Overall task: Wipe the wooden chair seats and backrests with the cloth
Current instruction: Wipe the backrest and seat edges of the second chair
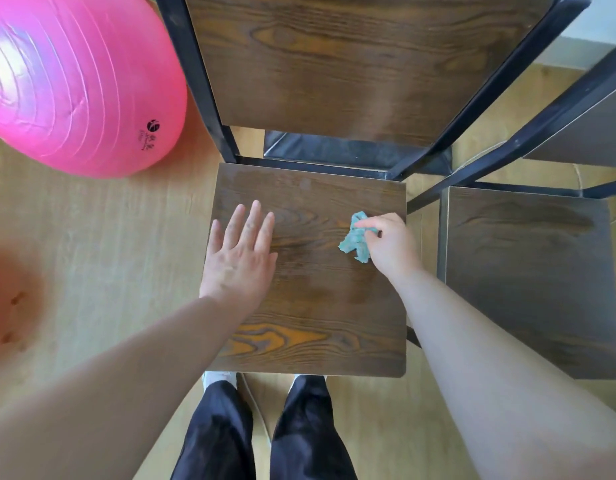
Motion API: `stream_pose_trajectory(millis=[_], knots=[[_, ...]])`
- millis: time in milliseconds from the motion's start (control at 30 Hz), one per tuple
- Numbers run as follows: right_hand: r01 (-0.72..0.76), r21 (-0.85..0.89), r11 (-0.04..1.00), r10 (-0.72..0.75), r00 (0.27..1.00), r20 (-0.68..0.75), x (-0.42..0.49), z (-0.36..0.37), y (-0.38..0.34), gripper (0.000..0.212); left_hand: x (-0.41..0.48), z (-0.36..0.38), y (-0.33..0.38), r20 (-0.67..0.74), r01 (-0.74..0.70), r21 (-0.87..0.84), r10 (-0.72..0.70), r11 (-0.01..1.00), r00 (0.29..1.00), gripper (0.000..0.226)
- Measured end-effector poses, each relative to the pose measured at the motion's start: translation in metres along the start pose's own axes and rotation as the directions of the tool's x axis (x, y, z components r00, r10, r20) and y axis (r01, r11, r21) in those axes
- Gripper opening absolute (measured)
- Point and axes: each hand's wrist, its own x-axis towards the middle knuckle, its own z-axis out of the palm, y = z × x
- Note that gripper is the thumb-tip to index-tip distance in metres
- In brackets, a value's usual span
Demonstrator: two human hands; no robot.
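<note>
A dark wooden chair seat (pixel 317 306) lies directly below me, with its wooden backrest (pixel 334 64) rising beyond it in a black metal frame. My left hand (pixel 240 258) lies flat on the seat's left side, fingers straight and spread. My right hand (pixel 389 244) grips a crumpled teal cloth (pixel 355 240) against the seat near its right edge. A second wooden chair seat (pixel 528 271) stands to the right, its backrest (pixel 583 133) partly in view.
A large pink exercise ball (pixel 74 81) sits on the light wood floor (pixel 109 254) at the upper left. My legs in dark trousers (pixel 265 438) stand at the seat's front edge. A blurred reddish shape (pixel 8 299) is at the left edge.
</note>
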Motion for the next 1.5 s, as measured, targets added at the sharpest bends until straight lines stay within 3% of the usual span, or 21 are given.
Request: stream_pose_trajectory(millis=[200,333,433,500,600,733,867,967,1167,1367,1500], knots=[[0.151,-0.18,0.972,-0.137,0.986,0.091,-0.009,0.0,0.009,0.036,0.003,0.001,0.017,-0.008,-0.02,-0.002,0.02,1.0,1.0,0.062],[0.274,-0.325,0.905,-0.276,0.96,0.041,-0.012,-0.003,0.016,0.028,0.006,-0.001,0.022,0.001,-0.03,0.001,0.03,1.0,1.0,0.062],[0.213,-0.243,0.946,-0.222,0.975,-0.009,-0.012,-0.002,0.015,0.025,0.007,-0.002,0.024,0.008,-0.034,0.003,0.034,0.999,0.999,0.062],[0.145,-0.148,0.978,-0.148,0.989,-0.014,-0.008,-0.002,0.01,0.035,0.007,-0.002,0.025,0.003,-0.033,-0.004,0.033,0.999,0.999,0.062],[0.005,0.121,0.993,-0.02,0.992,0.126,0.002,-0.008,0.002,0.044,0.007,-0.002,0.027,-0.004,-0.039,-0.002,0.038,0.999,0.999,0.062],[-0.062,0.195,0.979,0.019,0.976,0.215,0.011,-0.013,0.007,0.036,0.007,0.0,0.026,-0.005,-0.038,0.002,0.038,0.999,0.999,0.062],[0.097,-0.088,0.991,-0.094,0.995,0.042,0.011,-0.015,0.011,0.026,0.007,0.002,0.026,-0.009,-0.038,0.003,0.038,0.999,0.999,0.061],[0.216,-0.22,0.951,-0.22,0.976,0.007,0.005,-0.012,0.011,0.025,0.006,0.002,0.027,-0.014,-0.042,0.0,0.042,0.999,0.999,0.061],[0.196,-0.227,0.954,-0.196,0.98,0.02,-0.006,-0.007,0.015,0.03,0.007,0.004,0.027,-0.009,-0.04,0.011,0.04,0.999,0.999,0.062],[0.213,-0.378,0.901,-0.196,0.977,0.086,-0.023,0.001,0.019,0.067,0.007,0.007,0.024,0.006,-0.022,0.011,0.022,1.0,1.0,0.062],[0.191,-0.48,0.856,-0.232,0.973,-0.025,-0.025,0.013,0.013,0.058,0.008,0.01,0.025,0.028,-0.028,0.027,0.028,0.999,0.999,0.062]])
